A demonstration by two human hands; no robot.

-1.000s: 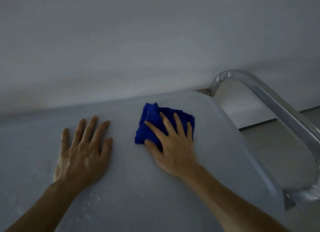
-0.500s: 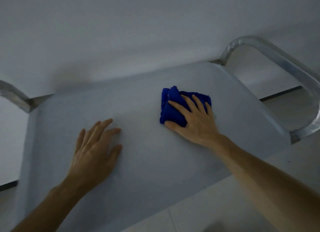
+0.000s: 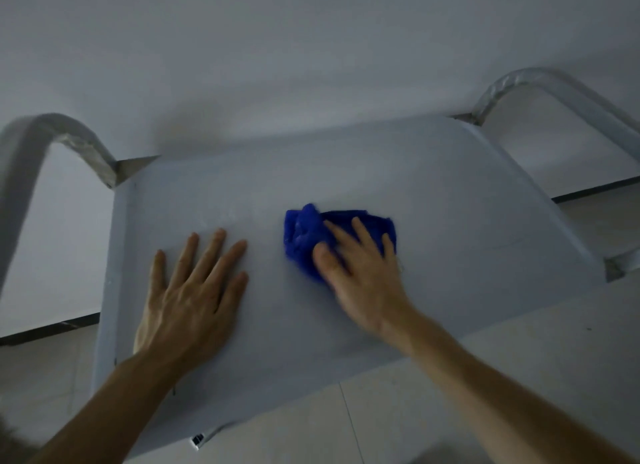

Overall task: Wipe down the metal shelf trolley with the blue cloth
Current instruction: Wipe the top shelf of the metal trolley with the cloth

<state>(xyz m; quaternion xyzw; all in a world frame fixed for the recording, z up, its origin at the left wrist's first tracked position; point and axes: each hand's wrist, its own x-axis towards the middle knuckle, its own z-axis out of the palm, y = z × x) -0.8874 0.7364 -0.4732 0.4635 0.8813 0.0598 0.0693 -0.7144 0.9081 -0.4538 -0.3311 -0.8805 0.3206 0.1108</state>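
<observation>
The metal trolley's top shelf (image 3: 450,193) is a pale grey tray that fills the middle of the head view. A bunched blue cloth (image 3: 304,235) lies near the shelf's centre. My right hand (image 3: 360,273) presses down on the cloth with its fingers straight and spread across it. My left hand (image 3: 194,290) rests flat on the bare shelf to the left of the cloth, fingers spread and holding nothing.
Curved metal handle tubes rise at both ends of the trolley, the left handle (image 3: 45,134) and the right handle (image 3: 540,83). A plain pale wall (image 3: 311,48) stands right behind the shelf. Tiled floor (image 3: 450,377) shows below the near edge.
The view has pulled back, so the whole shelf and both handles show. My right hand has slid the cloth left toward the shelf's centre, closer to my left hand.
</observation>
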